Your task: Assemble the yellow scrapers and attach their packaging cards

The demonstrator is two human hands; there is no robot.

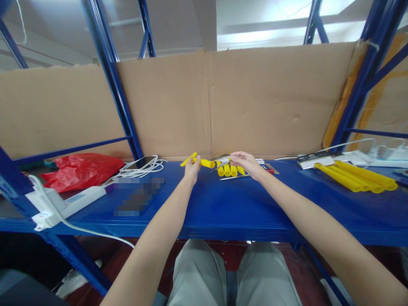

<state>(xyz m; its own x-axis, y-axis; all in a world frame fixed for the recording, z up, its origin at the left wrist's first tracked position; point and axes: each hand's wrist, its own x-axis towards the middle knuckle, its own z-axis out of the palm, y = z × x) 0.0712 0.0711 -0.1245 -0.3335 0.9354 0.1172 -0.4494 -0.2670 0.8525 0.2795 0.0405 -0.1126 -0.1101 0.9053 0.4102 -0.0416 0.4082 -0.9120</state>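
My left hand [192,169] is closed around a short yellow tube [208,163], whose hollow end points right. Another yellow piece [188,159] sticks out on the left side of the same hand. With its fingers pinched, my right hand [247,163] holds a slim tool with a pale handle [225,162]; its thin tip reaches left toward the tube. Whether tip and tube touch, I cannot tell. Several short yellow tubes [227,171] lie in a row on the blue shelf [223,204] beneath the tool. A thin metal rod [235,177] rests in front of them.
Longer yellow tubes [357,176] lie at the right beside a flat box [315,160]. On the left are a red plastic bag [84,170], a coiled white cable [140,166], a power strip [83,202] and a blurred dark flat object [138,197]. Cardboard [270,97] walls the back.
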